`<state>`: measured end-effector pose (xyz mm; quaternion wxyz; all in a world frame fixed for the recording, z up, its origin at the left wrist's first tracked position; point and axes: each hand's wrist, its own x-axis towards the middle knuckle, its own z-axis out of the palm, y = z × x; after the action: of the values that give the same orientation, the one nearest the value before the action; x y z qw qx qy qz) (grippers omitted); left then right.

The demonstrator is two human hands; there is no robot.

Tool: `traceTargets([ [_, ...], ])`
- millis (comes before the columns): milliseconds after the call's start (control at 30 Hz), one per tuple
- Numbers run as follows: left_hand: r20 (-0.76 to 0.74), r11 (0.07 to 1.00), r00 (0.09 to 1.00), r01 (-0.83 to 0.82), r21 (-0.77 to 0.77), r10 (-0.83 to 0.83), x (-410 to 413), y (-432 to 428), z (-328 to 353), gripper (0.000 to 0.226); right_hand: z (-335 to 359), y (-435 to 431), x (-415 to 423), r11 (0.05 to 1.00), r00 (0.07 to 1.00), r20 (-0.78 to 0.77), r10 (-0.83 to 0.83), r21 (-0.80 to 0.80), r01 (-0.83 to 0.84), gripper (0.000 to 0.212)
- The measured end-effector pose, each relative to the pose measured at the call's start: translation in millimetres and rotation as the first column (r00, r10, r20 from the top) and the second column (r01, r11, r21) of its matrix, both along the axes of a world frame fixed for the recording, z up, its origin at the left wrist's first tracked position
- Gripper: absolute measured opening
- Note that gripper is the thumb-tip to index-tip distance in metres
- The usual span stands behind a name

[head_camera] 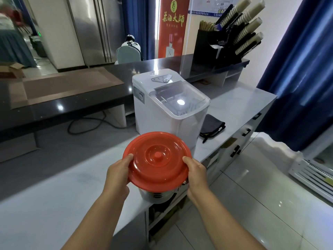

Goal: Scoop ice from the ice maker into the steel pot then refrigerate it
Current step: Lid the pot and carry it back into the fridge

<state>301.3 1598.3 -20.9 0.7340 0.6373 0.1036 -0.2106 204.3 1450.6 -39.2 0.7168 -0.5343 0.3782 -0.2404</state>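
Note:
A steel pot (156, 194) stands near the front edge of the white counter (54, 199), capped by a round red lid (156, 158). My left hand (118, 175) grips the lid's left rim and my right hand (195, 175) grips its right rim, thumbs on top. The lid hides the pot's inside. Just behind the pot stands the white ice maker (169, 103), its clear hinged cover down. No scoop is visible.
A folded dark cloth (212, 127) lies right of the ice maker. A black rack with paper cups (234, 33) stands on the raised dark bar (72, 98). Steel fridge doors (97, 29) are far back left. A person sits beyond the bar. Tiled floor lies to the right.

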Motion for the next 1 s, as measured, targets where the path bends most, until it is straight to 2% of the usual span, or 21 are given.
traceTargets([
  [233,-0.007,1.000,1.000,-0.011,0.002,0.012,-58,-40,3,0.021,-4,-43,-55,0.999,0.999,-0.013,0.041,-0.018,-0.041,0.021],
  [367,-0.005,1.000,1.000,0.018,-0.005,-0.018,-94,-75,2,0.017,-6,-79,-92,1.000,1.000,-0.012,0.004,-0.002,-0.004,0.010],
  [533,-0.016,0.997,0.998,0.067,-0.036,-0.068,-133,-126,5,0.013,-3,-124,-137,0.999,0.999,-0.001,-0.040,-0.020,0.040,0.010],
  [700,-0.036,0.988,0.989,0.137,-0.071,-0.140,-157,-182,6,0.009,0,-172,-173,0.993,0.993,0.021,-0.119,0.004,0.119,0.014],
  [867,-0.057,0.968,0.968,0.240,-0.071,-0.244,-159,-238,-2,0.017,2,-219,-195,0.978,0.978,0.005,-0.207,0.021,0.207,0.013],
  [1000,-0.073,0.945,0.944,0.316,-0.079,-0.322,-155,-291,-6,0.011,2,-259,-201,0.951,0.951,0.020,-0.310,0.030,0.309,0.019],
])
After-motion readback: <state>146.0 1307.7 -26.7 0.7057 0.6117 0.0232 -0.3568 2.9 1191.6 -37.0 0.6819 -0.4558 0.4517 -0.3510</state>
